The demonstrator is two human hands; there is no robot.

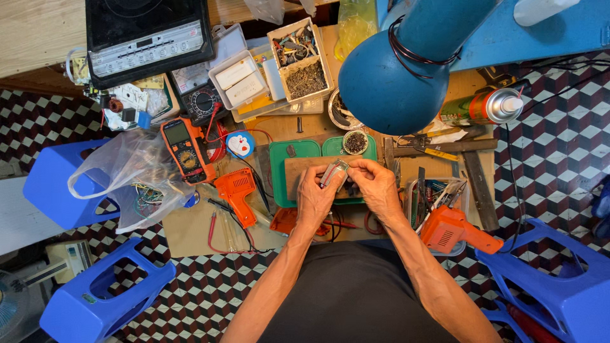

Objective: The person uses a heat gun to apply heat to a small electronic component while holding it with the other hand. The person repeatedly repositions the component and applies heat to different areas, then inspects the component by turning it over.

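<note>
**A:** Blue dominates what we see: lamp shade (397, 79) up top, hanging over the bench, and plastic stools (95, 298) on the checkered floor (210, 292) either side.

**B:** Next down in size, we've got the black induction cooker (149, 35) at the far left of the bench. Clear plastic bag (130, 178) slumped on the left edge, partly over a stool.

**A:** Centre: green tray (295, 150) with a wooden block (298, 174) lying across it. Our hands sit right over that.

**B:** Tools around them, all lying on the bench: orange drill (454, 232) just right of our right forearm, orange soldering gun (236, 190) left of the tray, orange multimeter (184, 149) further left. Spray can (486, 105) on its side at the right.

**A:** Hands now. Left hand (314, 197) and right hand (375, 184) are together above the wooden block, almost touching.

**B:** Between them is a small grey part (335, 171), tilted. Left fingers curl round its lower end; right thumb and forefinger pinch the upper end. Remaining right fingers are folded in.

**A:** We can't tell what the part is, too small.

**B:** Smallest bit: round tin of screws (355, 142) just behind the hands, on the tray's far edge.
</note>
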